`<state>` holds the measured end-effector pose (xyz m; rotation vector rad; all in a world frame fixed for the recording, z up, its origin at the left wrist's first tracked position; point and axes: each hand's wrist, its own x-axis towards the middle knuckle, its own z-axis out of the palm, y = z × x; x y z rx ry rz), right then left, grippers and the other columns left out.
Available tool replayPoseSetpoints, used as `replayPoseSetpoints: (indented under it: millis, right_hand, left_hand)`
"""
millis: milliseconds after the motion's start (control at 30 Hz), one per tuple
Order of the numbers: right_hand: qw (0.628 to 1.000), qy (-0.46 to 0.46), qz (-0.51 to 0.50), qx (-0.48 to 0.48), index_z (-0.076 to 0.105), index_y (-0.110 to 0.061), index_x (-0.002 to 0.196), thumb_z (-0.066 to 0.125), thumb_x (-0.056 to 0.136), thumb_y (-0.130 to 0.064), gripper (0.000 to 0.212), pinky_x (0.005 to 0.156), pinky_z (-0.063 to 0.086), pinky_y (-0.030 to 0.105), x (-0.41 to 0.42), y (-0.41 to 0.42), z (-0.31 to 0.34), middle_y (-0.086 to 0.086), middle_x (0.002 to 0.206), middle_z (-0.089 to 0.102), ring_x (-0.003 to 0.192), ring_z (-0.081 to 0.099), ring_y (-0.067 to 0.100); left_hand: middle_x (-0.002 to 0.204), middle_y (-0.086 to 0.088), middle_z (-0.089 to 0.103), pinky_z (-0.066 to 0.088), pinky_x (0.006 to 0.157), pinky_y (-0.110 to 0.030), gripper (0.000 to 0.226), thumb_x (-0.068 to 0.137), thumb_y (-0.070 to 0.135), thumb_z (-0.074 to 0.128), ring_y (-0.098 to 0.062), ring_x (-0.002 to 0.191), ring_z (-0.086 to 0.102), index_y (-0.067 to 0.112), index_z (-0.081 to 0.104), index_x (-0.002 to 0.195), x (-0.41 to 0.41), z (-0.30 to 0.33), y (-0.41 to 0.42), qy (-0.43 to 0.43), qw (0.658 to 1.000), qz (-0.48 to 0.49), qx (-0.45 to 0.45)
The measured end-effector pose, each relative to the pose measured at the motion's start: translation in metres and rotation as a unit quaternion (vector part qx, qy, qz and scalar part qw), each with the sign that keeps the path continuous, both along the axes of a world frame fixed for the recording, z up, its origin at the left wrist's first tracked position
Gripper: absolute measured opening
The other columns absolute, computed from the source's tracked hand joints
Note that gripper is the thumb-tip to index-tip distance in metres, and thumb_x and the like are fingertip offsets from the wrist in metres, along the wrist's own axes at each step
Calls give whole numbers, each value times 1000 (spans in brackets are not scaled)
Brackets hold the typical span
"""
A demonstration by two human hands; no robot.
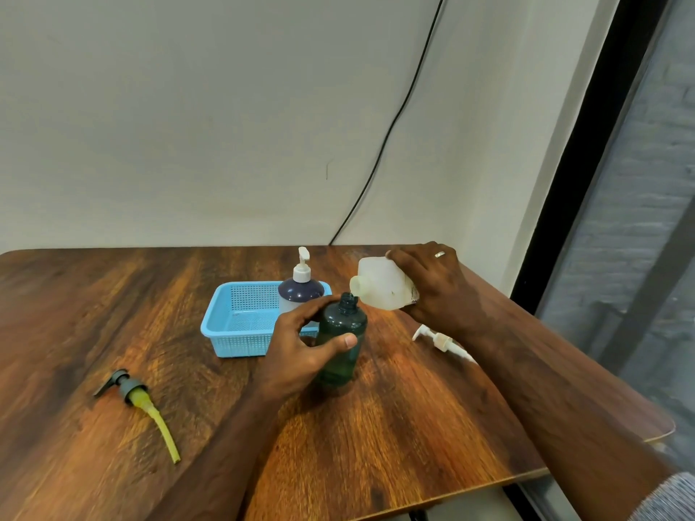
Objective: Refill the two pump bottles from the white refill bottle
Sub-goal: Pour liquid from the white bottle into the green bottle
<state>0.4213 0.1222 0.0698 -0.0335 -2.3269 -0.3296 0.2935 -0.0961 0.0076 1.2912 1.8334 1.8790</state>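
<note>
Two hands: both yours, both gripping.
Left hand (301, 345): fingers and thumb curled round the green bottle (340, 342), upright mid-table (413, 426), neck uncapped.
Right hand (432, 283): fingers wrapped over the white refill bottle (381, 283), tipped, spout at the green neck.
Far edge: second pump bottle (301, 289) in the blue basket (233, 325).

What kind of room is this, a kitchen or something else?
Probably not a kitchen: more likely a plain office or work corner. A bare wooden table stands against a blank wall, a black cable hangs down it, and a dark-framed window is alongside.
</note>
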Motion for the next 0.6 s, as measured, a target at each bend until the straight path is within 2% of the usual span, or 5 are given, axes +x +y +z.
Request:
replayPoseSetpoints:
  millis: [133, 233, 367, 600]
  right_hand:
    - [1000, -4, -1, 2, 43, -22, 130, 74, 73, -50, 71, 92, 45, 51, 0, -1, 1, 11, 126, 62, 111, 58, 33]
    - [1000, -5, -3, -1, 43, -22, 130, 73, 74, -51, 70, 91, 45, 51, 0, 0, 0, 10, 126, 62, 111, 57, 32]
    - [1000, -6, -3, -3, 43, -22, 130, 72, 74, -50, 69, 91, 45, 52, -1, 0, 1, 10, 126, 63, 111, 58, 32]
    - [1000, -6, -4, -3, 42, -22, 131, 71, 74, -51, 70, 92, 45, 52, 0, -3, 1, 11, 126, 63, 112, 57, 33]
  left_hand:
    - [120, 20, 65, 47, 89, -19, 52, 73, 30, 85, 5, 116, 55, 44, 60, 117, -2, -1, 0, 1, 1000, 0, -3]
    - [121, 19, 65, 47, 89, -19, 53, 72, 34, 84, 7, 115, 55, 42, 60, 118, -2, -2, 1, 2, 1000, 3, -3]
    - [122, 16, 65, 48, 93, -25, 54, 73, 31, 85, -2, 119, 55, 41, 60, 120, -3, -4, 1, -5, 1000, 3, -5]
    - [123, 14, 65, 50, 93, -28, 53, 74, 30, 85, -6, 120, 56, 42, 60, 119, -3, -3, 1, -8, 1000, 1, -4]
